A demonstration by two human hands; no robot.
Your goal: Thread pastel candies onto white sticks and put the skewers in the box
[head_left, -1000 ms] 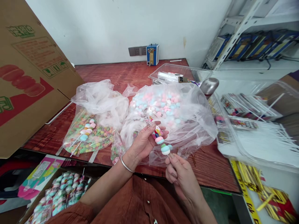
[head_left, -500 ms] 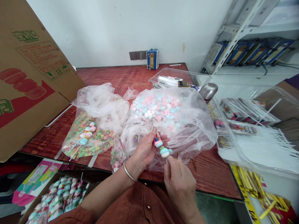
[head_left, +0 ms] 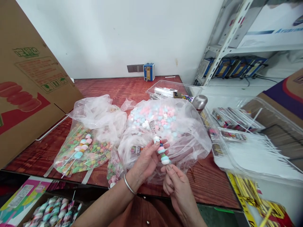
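My left hand [head_left: 148, 159], with a silver bangle at the wrist, grips a marshmallow skewer [head_left: 165, 160] in a clear wrapper. A white piece with a small face tops its pastel marshmallows, and the wrapper's printed end [head_left: 152, 126] sticks out beyond. Below the lowest marshmallow, the thumb and forefinger of my right hand [head_left: 176, 183] are pinched together at the stick end; the stick itself is hardly visible. Under both hands spreads a large clear bag of pink, blue and white marshmallows [head_left: 163, 115]. Finished-looking marshmallow skewers [head_left: 83, 147] lie on a bag of ring-shaped sweets [head_left: 94, 160] at the left.
A cardboard carton [head_left: 30, 94] stands at the left. Below the table edge, a box holds wrapped skewers [head_left: 55, 209]. To the right are a clear tray of white sticks [head_left: 258, 154] and yellow twist ties [head_left: 251, 192]. A blue device [head_left: 149, 72] stands by the wall.
The view has shifted. The skewer's white face piece now shows above my left thumb. My right hand has turned from a closed grip to a fingertip pinch at the lower end.
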